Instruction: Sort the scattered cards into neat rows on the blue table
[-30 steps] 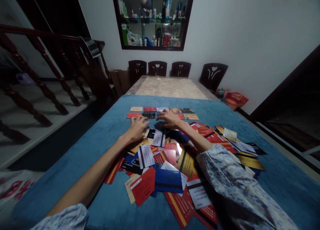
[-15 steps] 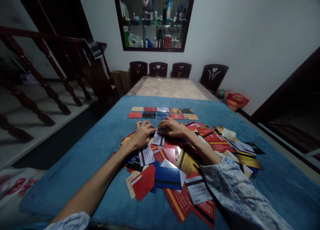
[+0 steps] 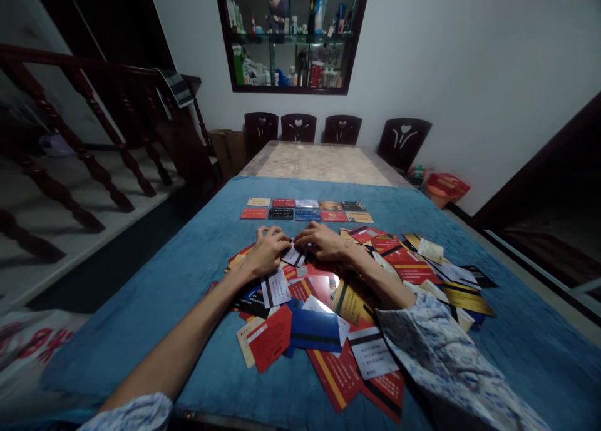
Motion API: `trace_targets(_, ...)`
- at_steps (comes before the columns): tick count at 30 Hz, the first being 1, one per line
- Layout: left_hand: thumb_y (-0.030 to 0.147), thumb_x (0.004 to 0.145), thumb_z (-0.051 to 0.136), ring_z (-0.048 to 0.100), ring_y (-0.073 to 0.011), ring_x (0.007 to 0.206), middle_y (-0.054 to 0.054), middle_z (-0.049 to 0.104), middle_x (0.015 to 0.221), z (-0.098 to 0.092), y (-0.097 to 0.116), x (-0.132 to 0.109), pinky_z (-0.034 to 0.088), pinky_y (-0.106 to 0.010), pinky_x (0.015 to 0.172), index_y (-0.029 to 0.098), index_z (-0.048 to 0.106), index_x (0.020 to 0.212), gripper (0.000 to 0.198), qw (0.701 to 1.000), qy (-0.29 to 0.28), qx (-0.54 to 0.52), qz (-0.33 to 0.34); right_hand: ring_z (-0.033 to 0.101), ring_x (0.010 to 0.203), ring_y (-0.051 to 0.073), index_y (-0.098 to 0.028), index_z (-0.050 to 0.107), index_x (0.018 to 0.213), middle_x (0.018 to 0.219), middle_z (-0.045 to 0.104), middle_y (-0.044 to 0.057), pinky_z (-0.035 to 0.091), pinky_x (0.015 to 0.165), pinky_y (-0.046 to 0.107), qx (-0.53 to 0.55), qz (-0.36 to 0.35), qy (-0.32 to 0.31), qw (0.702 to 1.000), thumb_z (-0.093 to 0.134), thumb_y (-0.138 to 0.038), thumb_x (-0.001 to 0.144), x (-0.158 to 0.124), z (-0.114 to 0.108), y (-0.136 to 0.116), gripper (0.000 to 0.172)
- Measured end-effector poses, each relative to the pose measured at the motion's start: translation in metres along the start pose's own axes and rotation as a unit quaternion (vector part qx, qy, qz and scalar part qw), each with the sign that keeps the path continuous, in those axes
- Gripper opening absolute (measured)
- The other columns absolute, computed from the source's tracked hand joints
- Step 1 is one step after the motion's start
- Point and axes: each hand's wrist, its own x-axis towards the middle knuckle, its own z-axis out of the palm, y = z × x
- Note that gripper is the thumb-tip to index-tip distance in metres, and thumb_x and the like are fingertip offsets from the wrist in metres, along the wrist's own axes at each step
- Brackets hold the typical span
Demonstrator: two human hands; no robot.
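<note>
Head view: white card (image 3: 293, 257); left hand (image 3: 268, 251) 9 o'clock, right hand (image 3: 323, 241) 2 o'clock.
Hands: nearly together; grip cannot be told.
Card rows (image 3: 308, 216): 12 o'clock.

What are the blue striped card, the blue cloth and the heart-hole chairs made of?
Blue rectangular card with a dark stripe: probably plastic or coated paper, smooth-looking, with crisp edges.
Wide blue cloth: soft-looking fabric, perhaps velvety, with uneven shading.
Dark brown chairs with heart-shaped holes: maybe wood, stiff with cut-outs; finish too dim to judge.
</note>
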Motion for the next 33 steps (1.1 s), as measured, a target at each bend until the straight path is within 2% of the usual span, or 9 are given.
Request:
trace_targets(3, 0.006, 0.084, 0.048, 0.049, -0.0286, 0.121, -0.010, 0.070, 0.118, -0.001, 0.000, 0.000, 0.026, -0.058, 0.104, 0.022, 0.074, 0.106, 0.038, 1.000, 0.004, -0.004, -0.008, 0.052, 0.108, 0.025, -0.023, 0.070, 0.126, 0.133, 0.067, 0.006, 0.039, 0.097, 0.044, -0.015, 0.010, -0.003, 1.000, 0.056, -0.013, 0.084, -0.001, 0.000, 0.002, 0.046)
trace_targets(8, 0.020, 0.093, 0.048, 0.049, -0.0296, 0.118, -0.010, 0.071, 0.114, -0.002, 0.000, -0.002, 0.027, -0.059, 0.104, 0.022, 0.074, 0.106, 0.029, 1.000, 0.015, -0.005, -0.002, 0.049, 0.105, 0.027, -0.022, 0.071, 0.125, 0.128, 0.067, 0.009, 0.040, 0.095, 0.043, -0.040, 0.039, 0.000, 0.998, 0.060, -0.026, 0.088, -0.001, 0.001, 0.002, 0.039)
trace_targets(15, 0.038, 0.087, 0.063, 0.049, -0.0311, 0.116, -0.011, 0.069, 0.112, -0.009, 0.003, -0.005, 0.030, -0.056, 0.102, 0.021, 0.075, 0.100, 0.024, 1.000, 0.004, 0.000, -0.017, 0.047, 0.107, 0.028, -0.022, 0.072, 0.122, 0.123, 0.067, 0.010, 0.040, 0.093, 0.043, -0.055, 0.055, 0.003, 0.997, 0.063, -0.030, 0.088, -0.002, -0.001, 0.001, 0.036)
trace_targets(22, 0.032, 0.086, 0.062, 0.051, -0.0289, 0.111, -0.011, 0.066, 0.107, -0.010, 0.003, -0.005, 0.035, -0.052, 0.098, 0.019, 0.076, 0.097, 0.022, 1.000, 0.001, 0.007, -0.030, 0.047, 0.108, 0.028, -0.021, 0.072, 0.120, 0.121, 0.068, 0.011, 0.040, 0.093, 0.043, -0.051, 0.049, 0.007, 0.997, 0.064, -0.032, 0.088, -0.001, -0.001, 0.004, 0.035)
trace_targets(28, 0.031, 0.089, 0.057, 0.053, -0.0278, 0.109, -0.010, 0.068, 0.098, -0.010, 0.002, -0.005, 0.037, -0.048, 0.094, 0.019, 0.077, 0.093, 0.023, 1.000, 0.006, 0.019, -0.009, 0.050, 0.104, 0.026, -0.019, 0.075, 0.114, 0.118, 0.071, 0.011, 0.041, 0.093, 0.042, -0.021, 0.024, 0.031, 0.999, 0.064, -0.032, 0.090, -0.004, -0.004, 0.003, 0.030)
trace_targets(33, 0.028, 0.087, 0.058, 0.056, -0.0262, 0.106, -0.008, 0.071, 0.092, -0.003, -0.008, -0.005, 0.039, -0.044, 0.090, 0.019, 0.076, 0.086, 0.020, 0.999, 0.049, 0.009, 0.020, 0.053, 0.102, 0.025, -0.018, 0.076, 0.111, 0.112, 0.074, 0.010, 0.042, 0.093, 0.041, -0.009, 0.001, 0.048, 0.999, 0.067, -0.029, 0.087, -0.005, -0.005, 0.005, 0.028)
